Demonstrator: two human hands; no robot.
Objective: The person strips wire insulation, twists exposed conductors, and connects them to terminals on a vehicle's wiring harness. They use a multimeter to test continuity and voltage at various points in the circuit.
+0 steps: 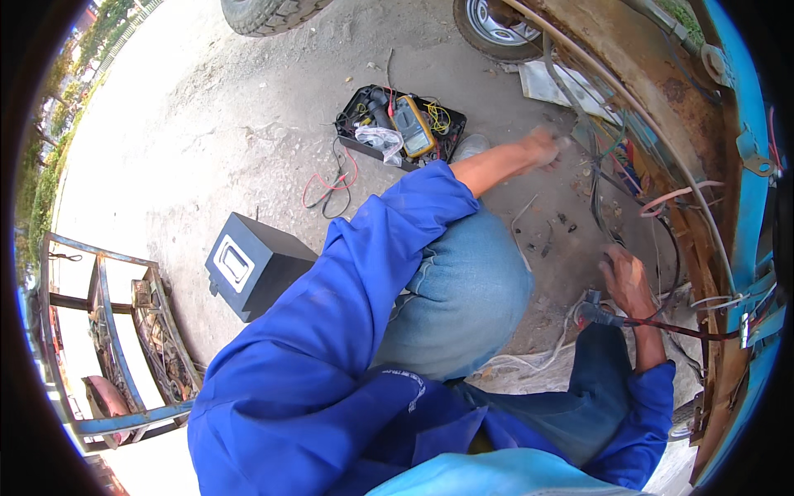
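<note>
My left hand [542, 149] reaches out past my knee toward the bundle of wires [594, 149] hanging at the rusty vehicle frame. It is smeared by motion, so its fingers and anything in them cannot be made out. Lower down, my right hand [626, 279] is beside the frame, near the hanging cables, its fingers slightly bent and apart. Nothing shows in it. A dark cable [682, 329] crosses over my right wrist. Small dark bits [562, 219] lie on the ground between the hands.
An open black tool case [356, 124] holds a yellow multimeter [412, 126] and wires; red and black leads [335, 186] trail out. A dark box [269, 256] stands left of me. The blue and rusty frame [748, 198] rises at right. A wheel [499, 25] stands beyond; a metal frame [116, 347] sits far left.
</note>
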